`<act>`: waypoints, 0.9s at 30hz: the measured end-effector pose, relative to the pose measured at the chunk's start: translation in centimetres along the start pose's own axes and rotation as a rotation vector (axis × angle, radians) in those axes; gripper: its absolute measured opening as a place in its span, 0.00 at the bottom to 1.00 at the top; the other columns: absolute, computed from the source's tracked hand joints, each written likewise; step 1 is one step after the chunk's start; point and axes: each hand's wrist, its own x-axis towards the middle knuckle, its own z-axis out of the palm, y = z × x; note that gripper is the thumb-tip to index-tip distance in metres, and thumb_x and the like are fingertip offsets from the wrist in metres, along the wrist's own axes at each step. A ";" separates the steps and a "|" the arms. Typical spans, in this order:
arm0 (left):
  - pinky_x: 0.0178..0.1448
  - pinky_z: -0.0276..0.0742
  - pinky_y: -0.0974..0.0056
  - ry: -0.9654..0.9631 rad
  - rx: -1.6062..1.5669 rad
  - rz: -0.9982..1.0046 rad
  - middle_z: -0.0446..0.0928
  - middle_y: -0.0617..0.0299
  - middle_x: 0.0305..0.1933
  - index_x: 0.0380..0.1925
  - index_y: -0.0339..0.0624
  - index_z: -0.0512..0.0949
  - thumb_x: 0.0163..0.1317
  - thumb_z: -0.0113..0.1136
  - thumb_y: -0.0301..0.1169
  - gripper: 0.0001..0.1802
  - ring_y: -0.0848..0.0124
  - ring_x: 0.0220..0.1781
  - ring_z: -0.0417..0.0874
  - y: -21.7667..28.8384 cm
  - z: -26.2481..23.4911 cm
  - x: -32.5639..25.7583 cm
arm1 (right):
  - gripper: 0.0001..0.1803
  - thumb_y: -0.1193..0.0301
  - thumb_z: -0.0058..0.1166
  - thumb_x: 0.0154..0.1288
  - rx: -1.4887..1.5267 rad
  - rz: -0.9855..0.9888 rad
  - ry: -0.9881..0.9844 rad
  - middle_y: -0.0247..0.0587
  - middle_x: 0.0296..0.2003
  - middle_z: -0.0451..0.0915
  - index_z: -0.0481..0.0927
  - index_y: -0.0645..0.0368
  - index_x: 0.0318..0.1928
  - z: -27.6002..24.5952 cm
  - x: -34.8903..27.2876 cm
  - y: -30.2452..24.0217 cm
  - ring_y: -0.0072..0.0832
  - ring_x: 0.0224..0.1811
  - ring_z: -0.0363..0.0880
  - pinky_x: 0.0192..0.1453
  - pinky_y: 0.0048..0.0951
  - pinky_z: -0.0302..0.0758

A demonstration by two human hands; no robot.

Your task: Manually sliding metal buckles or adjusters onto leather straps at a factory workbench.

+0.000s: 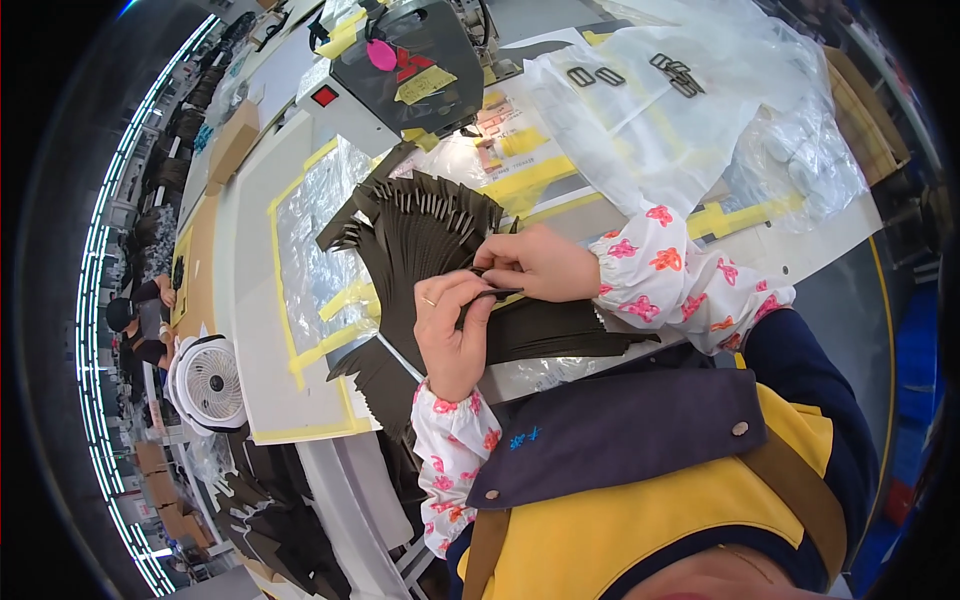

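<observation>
Strip fan (400, 250): lay on table (255, 330), long axis near-far.
Left hand (452, 318): pinched dark piece (503, 293).
Dark piece: sat between hands — long axis roughly left-right.
Right hand (545, 263): fingers closed on it — contact partly hidden.
Lower bundle (570, 332): pointed right.

Dark olive-brown strips (405, 245) at centre. White sleeve covers (650, 275) patterned with pink and orange butterfly-like shapes. Yellow clothing (630, 515) with a navy panel (630, 435), five o'clock. Dark grey machine (440, 70) with a pink tag (381, 55), eleven o'clock.

Long ceiling lights (90, 245), pale worktable (252, 310), apparently grey floor (840, 320)
</observation>
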 end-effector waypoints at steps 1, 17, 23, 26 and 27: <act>0.38 0.68 0.67 -0.006 -0.035 -0.056 0.73 0.60 0.26 0.30 0.36 0.74 0.51 0.59 0.23 0.06 0.67 0.31 0.73 0.2 0.0 -0.5 | 0.08 0.74 0.53 0.54 -0.034 -0.021 -0.020 0.41 0.22 0.77 0.73 0.65 0.34 0.3 0.4 0.4 0.23 0.22 0.75 0.27 0.25 0.71; 0.30 0.67 0.76 -0.005 -0.339 -0.483 0.73 0.64 0.36 0.39 0.34 0.70 0.53 0.57 0.19 0.13 0.83 0.25 0.70 -1.7 -0.8 -1.5 | 0.06 0.75 0.49 0.55 0.214 0.053 -0.173 0.38 0.18 0.73 0.68 0.63 0.31 1.0 0.2 0.1 0.24 0.17 0.72 0.23 0.26 0.69; 0.30 0.70 0.74 -0.304 -0.257 -0.493 0.75 0.63 0.26 0.35 0.34 0.74 0.55 0.57 0.27 0.09 0.79 0.24 0.74 -2.1 0.2 -0.3 | 0.05 0.75 0.50 0.54 0.179 0.002 -0.043 0.32 0.20 0.73 0.70 0.63 0.31 -2.6 -0.3 0.5 0.17 0.20 0.69 0.24 0.20 0.66; 0.29 0.70 0.74 -0.284 0.046 -0.399 0.75 0.60 0.24 0.35 0.34 0.74 0.54 0.59 0.26 0.10 0.76 0.22 0.74 -2.4 1.5 0.8 | 0.06 0.75 0.51 0.53 0.075 -0.010 -0.021 0.33 0.22 0.74 0.72 0.62 0.31 -5.8 -0.5 1.1 0.18 0.22 0.71 0.27 0.22 0.68; 0.29 0.71 0.71 -0.182 0.090 -0.333 0.75 0.56 0.28 0.34 0.34 0.75 0.51 0.60 0.24 0.10 0.72 0.23 0.75 -2.8 2.3 0.5 | 0.06 0.74 0.52 0.52 0.030 0.004 0.053 0.35 0.23 0.74 0.72 0.62 0.32 -7.1 -0.6 1.6 0.20 0.23 0.72 0.28 0.23 0.69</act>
